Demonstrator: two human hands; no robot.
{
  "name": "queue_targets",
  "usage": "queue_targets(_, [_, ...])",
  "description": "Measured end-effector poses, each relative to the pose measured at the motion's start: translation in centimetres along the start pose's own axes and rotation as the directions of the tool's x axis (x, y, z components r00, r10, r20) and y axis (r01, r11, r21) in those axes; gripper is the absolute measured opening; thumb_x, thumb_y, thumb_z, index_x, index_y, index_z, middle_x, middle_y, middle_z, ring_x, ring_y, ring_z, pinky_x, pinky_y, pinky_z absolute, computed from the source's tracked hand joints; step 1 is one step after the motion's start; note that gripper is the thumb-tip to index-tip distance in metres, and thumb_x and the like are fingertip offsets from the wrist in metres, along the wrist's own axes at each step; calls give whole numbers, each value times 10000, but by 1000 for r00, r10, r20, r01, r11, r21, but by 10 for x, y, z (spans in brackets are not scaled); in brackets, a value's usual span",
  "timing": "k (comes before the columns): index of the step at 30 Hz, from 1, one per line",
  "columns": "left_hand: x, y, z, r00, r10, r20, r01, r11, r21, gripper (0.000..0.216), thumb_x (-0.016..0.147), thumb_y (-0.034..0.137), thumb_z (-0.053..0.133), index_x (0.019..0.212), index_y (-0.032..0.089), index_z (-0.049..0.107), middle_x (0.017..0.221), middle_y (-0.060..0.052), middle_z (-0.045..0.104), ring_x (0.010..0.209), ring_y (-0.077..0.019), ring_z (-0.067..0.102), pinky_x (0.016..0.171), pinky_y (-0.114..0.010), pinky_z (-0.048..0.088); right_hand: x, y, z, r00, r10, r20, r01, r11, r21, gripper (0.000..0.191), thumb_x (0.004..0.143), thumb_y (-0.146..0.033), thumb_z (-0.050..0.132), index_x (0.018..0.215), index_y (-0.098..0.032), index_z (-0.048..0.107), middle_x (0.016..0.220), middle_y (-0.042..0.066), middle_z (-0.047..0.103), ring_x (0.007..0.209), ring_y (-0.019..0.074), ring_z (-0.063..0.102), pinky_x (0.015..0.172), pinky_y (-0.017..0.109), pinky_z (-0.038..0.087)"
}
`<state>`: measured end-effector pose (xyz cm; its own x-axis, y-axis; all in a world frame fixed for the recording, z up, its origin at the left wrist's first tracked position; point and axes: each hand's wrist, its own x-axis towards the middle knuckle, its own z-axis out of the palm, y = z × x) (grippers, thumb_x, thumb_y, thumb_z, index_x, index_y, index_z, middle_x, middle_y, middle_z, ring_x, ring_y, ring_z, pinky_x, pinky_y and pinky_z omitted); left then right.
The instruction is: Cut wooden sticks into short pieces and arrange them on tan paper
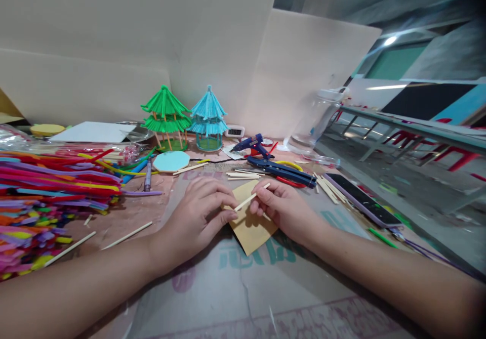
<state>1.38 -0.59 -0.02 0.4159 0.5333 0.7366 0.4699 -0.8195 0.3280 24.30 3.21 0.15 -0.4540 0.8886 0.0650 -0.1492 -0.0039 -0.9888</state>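
Between thumb and fingers my left hand [207,207] pinches one end of a thin wooden stick [246,202]. The other end is gripped by my right hand [277,202], its fingers curled. The stick slants up to the right, just over a yellow-brown piece of card [248,235] on the work surface. Behind the hands lie several loose wooden sticks [243,175] and a pair of dark-handled pliers [283,171]. A glue gun [254,145] rests beyond the pliers.
Pipe cleaners [56,187] are heaped at left. Behind stand a green pagoda model [165,119] and a blue pagoda model [208,119], near a light-blue octagon [171,161]. A phone [362,200] lies at right; a clear plastic jug [315,121] stands behind.
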Motion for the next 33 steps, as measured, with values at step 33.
queue_targets(33, [50,-121,-99,531,-846,-47,771,459,442,381,991,364,660,1316,169,618,1329,-112,638,1140,-266,660,952,-483,589,-5,-14,14,1000,11,-6,-12,979,-204,610,719,-767,767,858,-208,566,641,-15,707,618,144,654,687,284,473])
